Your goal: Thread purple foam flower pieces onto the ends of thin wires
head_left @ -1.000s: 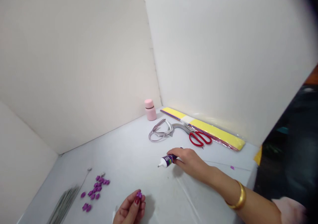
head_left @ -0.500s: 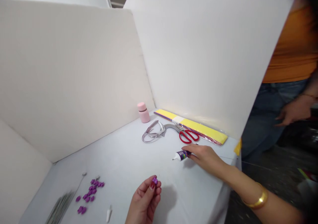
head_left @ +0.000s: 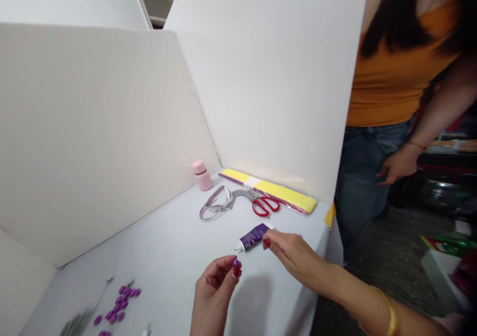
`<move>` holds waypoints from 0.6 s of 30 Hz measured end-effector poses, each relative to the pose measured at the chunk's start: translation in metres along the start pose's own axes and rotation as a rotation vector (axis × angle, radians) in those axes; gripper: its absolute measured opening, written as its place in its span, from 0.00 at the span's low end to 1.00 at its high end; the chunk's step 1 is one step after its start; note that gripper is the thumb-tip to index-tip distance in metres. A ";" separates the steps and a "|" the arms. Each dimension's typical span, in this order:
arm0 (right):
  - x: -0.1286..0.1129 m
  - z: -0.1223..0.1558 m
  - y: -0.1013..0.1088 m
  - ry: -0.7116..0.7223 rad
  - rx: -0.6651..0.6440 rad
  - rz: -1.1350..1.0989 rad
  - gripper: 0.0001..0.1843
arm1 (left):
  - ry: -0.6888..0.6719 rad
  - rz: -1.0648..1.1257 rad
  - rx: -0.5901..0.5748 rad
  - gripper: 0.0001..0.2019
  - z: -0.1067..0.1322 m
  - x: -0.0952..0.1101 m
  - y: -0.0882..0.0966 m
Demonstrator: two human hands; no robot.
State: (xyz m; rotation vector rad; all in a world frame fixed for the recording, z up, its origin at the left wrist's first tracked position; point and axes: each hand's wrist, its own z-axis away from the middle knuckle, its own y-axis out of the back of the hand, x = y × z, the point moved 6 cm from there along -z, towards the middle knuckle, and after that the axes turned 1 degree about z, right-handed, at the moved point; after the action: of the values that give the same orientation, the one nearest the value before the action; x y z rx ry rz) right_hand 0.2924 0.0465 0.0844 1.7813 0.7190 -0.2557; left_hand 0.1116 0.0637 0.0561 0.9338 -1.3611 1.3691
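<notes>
A small purple flower-like bead (head_left: 235, 262) sits pinched between the thumb and fingertips of my left hand (head_left: 216, 289), raised over the front of the table. Beyond it, a purple and white glue tube (head_left: 254, 236) lies on the table, its uncapped-looking nozzle pointing toward my left hand. My right hand (head_left: 294, 254) hovers by the rear end of that tube and overlaps its edge in view. Its fingers are drawn together and nothing shows between them. Several matching purple beads (head_left: 118, 306) lie at the lower left, beside a bundle of thin grey-green wire stems (head_left: 76, 322).
Red-handled scissors (head_left: 266, 207), a coil of ribbon (head_left: 218, 204) and a yellow-topped pack of paper strips (head_left: 276, 191) lie farther back. A pink bottle (head_left: 202, 176) stands near the corner of the white panels (head_left: 268, 87). To the right stands a person in an orange top (head_left: 395, 92).
My right hand has let go of the glue tube, which now lies on the table. My left hand still holds the purple bead. The view has turned to the right.
</notes>
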 end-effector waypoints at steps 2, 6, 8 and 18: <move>-0.015 0.010 0.009 0.022 0.008 -0.059 0.14 | -0.103 -0.052 -0.038 0.10 0.002 0.012 -0.015; -0.029 0.021 0.018 0.011 0.080 -0.277 0.13 | -0.203 -0.100 -0.114 0.08 0.010 0.026 -0.041; -0.028 0.023 0.021 -0.005 0.118 -0.336 0.13 | -0.238 -0.136 -0.137 0.08 0.014 0.030 -0.049; -0.018 0.034 0.032 0.004 0.152 -0.373 0.13 | -0.284 -0.228 -0.170 0.07 0.017 0.033 -0.067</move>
State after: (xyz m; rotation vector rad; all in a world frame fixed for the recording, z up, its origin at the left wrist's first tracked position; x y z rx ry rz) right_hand 0.3033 0.0036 0.1077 1.7808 1.0574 -0.5691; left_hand 0.1663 0.0452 0.1070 1.1603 -1.5030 0.9595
